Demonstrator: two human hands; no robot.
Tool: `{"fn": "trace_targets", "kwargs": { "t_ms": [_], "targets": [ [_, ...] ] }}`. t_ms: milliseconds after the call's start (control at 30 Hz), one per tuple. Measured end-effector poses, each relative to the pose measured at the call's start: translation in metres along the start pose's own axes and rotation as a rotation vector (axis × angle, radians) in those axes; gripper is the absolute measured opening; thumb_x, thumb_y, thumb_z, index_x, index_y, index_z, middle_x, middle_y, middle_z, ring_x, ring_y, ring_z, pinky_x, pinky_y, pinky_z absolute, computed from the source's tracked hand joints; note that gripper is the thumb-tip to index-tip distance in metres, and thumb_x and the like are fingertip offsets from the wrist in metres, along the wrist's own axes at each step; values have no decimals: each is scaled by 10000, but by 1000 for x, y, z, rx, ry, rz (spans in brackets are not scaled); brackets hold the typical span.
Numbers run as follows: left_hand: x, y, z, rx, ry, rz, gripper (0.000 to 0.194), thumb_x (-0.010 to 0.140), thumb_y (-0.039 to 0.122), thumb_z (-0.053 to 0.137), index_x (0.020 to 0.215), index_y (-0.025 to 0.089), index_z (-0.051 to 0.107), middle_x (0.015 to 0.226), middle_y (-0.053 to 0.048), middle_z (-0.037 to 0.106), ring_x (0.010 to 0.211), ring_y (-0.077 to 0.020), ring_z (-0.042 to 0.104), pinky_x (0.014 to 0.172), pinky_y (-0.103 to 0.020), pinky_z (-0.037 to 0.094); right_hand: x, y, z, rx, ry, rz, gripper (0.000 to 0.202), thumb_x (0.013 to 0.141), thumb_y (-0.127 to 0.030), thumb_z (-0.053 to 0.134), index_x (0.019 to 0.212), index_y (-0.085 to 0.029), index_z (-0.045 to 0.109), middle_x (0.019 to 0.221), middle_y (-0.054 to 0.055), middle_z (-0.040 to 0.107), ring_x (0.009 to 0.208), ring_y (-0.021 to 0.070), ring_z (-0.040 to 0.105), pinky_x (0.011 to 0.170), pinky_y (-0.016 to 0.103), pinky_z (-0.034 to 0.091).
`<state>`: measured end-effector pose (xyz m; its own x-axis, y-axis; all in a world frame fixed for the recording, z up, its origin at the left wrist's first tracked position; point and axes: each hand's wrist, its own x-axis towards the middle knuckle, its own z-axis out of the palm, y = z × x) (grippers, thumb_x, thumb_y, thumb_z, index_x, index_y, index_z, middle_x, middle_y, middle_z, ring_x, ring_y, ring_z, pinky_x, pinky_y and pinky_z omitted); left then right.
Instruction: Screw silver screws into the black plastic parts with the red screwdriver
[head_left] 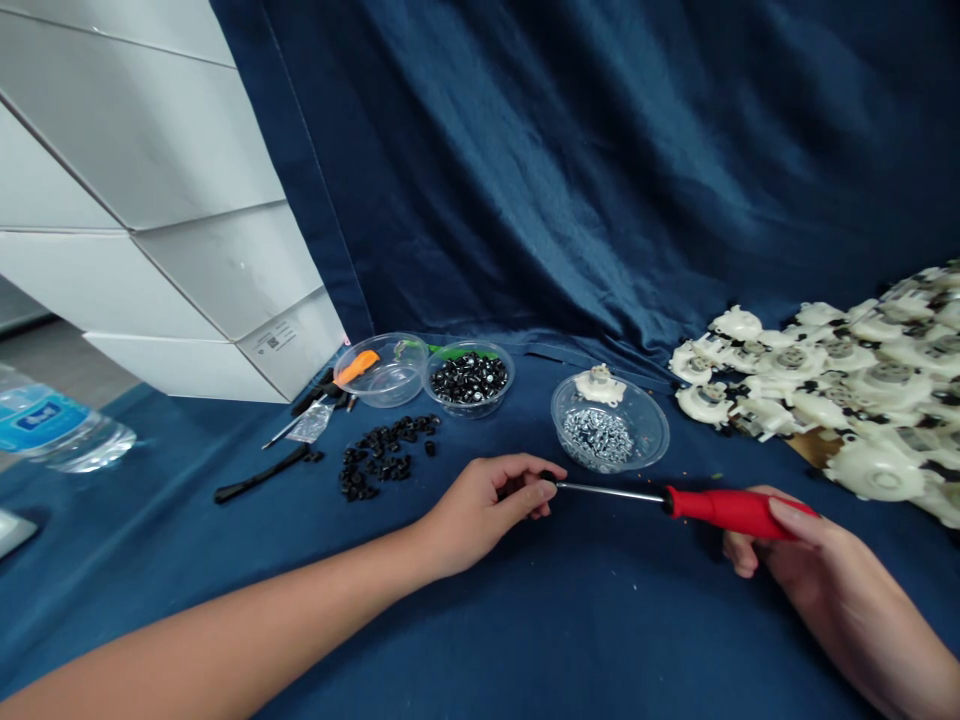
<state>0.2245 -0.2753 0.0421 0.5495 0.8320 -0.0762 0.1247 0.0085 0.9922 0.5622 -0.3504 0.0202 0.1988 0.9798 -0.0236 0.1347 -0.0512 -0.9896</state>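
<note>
My right hand is wrapped round the red handle of a screwdriver, whose shaft points left. At the tip of the shaft, my left hand pinches a small black part between thumb and fingers. Just beyond the shaft stands a clear bowl with many silver screws and a white plastic piece at its back edge. Loose black parts lie on the blue cloth left of my left hand.
A tub of black parts stands beside a clear container near an orange tool. White assemblies are heaped at the right. White boxes, a water bottle and a black stick are at the left.
</note>
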Motion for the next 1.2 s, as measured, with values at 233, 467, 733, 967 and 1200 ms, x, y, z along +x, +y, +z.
{"fn": "trace_targets", "kwargs": {
  "t_ms": [233, 467, 733, 967, 1200],
  "targets": [
    [0, -4, 0, 21, -11, 11, 305, 1081, 404, 626, 1245, 191, 769, 917, -43, 739, 869, -179, 680, 836, -322, 560, -3, -10, -5, -33, -53, 142, 721, 966, -809, 466, 574, -237, 662, 575, 87, 577, 639, 249, 598, 629, 351, 513],
    [1, -9, -1, -66, -15, 48, 293, 1082, 446, 638, 1139, 172, 725, 888, -28, 705, 832, -160, 650, 822, -304, 542, -3, -2, -6, 57, -139, 78, 522, 1010, -639, 486, 742, -247, 703, 700, 68, 639, 744, 261, 614, 730, 364, 498],
    [2, -8, -1, -77, 1, 69, 367, 1116, 467, 570, 1057, 140, 728, 838, -28, 686, 788, -146, 628, 774, -276, 519, -4, 5, -1, 79, -43, 44, 283, 963, -567, 619, 1001, -292, 675, 799, 24, 695, 822, 261, 624, 792, 362, 492],
    [4, -9, -1, -107, 37, 69, 377, 1103, 487, 588, 1007, 142, 705, 810, -24, 685, 744, -141, 619, 745, -273, 517, -2, 3, -9, -198, -105, -23, 634, 1007, -690, 496, 628, -224, 697, 688, 92, 672, 688, 246, 623, 672, 339, 498],
    [5, -12, -2, -103, 56, 76, 391, 1103, 500, 580, 1009, 139, 695, 818, -29, 693, 737, -143, 625, 730, -278, 528, -6, 19, -20, -164, -155, -93, 317, 952, -559, 683, 1142, -307, 660, 882, 4, 724, 843, 225, 661, 741, 266, 512]
  ]
}}
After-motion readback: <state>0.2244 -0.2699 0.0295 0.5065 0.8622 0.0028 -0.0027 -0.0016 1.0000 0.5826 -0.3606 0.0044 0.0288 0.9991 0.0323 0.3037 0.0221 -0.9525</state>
